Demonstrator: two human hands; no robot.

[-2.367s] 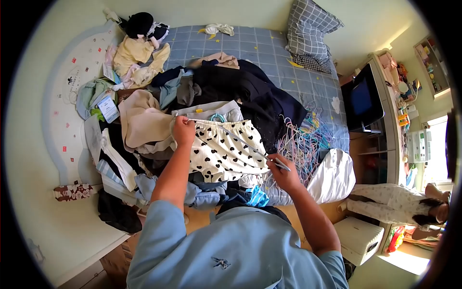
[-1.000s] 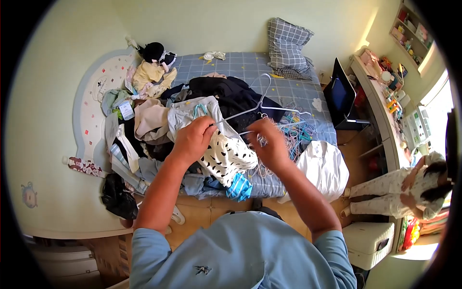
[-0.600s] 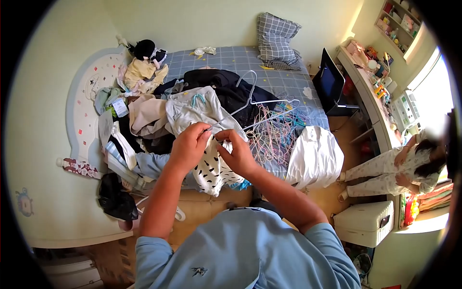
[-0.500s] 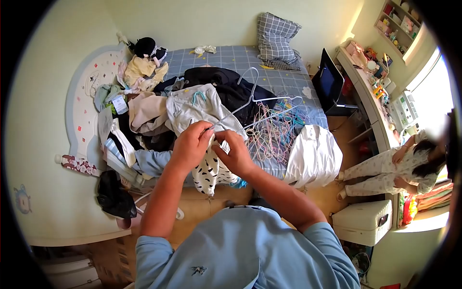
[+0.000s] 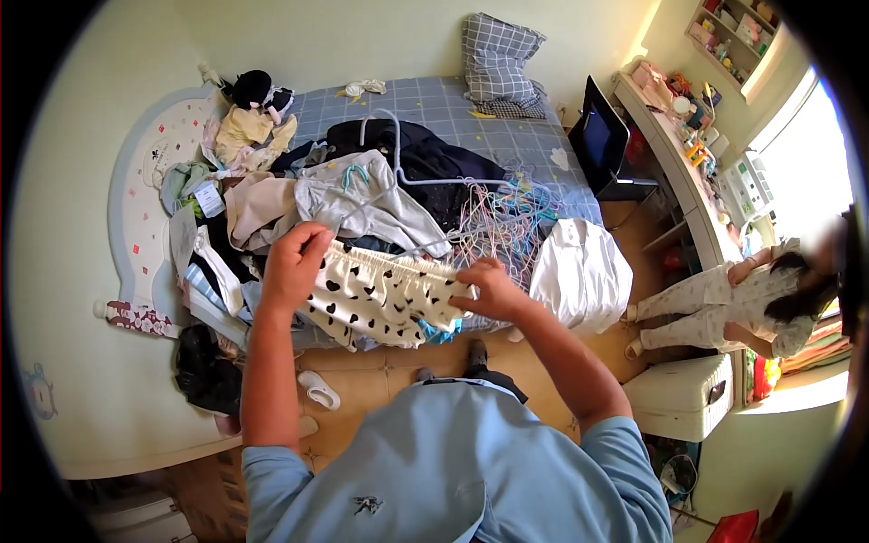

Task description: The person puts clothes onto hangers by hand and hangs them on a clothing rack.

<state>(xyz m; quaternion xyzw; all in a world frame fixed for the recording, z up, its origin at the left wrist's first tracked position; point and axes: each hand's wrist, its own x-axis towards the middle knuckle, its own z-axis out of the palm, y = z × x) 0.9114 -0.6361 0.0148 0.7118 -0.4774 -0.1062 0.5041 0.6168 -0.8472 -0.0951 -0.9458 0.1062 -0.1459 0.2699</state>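
White shorts with black hearts (image 5: 385, 294) are stretched by the elastic waistband between my two hands. My left hand (image 5: 297, 262) pinches the waistband's left end, and my right hand (image 5: 493, 290) grips its right end. A grey-blue hanger (image 5: 398, 176) is at the waistband, its hook pointing away over the dark clothes; how it is fastened to the shorts I cannot make out. Behind the shorts lie light grey trousers (image 5: 362, 199) with a teal drawstring. Tangled hangers (image 5: 502, 231) lie to their right.
Piled clothes (image 5: 258, 208) cover the bed's left part. A white shirt (image 5: 581, 276) lies at its right edge, near a pillow (image 5: 502, 59) farther back. A monitor (image 5: 599, 136) and desk (image 5: 679, 163) stand right. A person (image 5: 751, 303) stands by a white case (image 5: 679, 395). A slipper (image 5: 319, 390) is on the floor.
My hands have moved apart, and the bunched shorts are now spread wide between them. The hanger has shifted left along with them. The view has shifted slightly.
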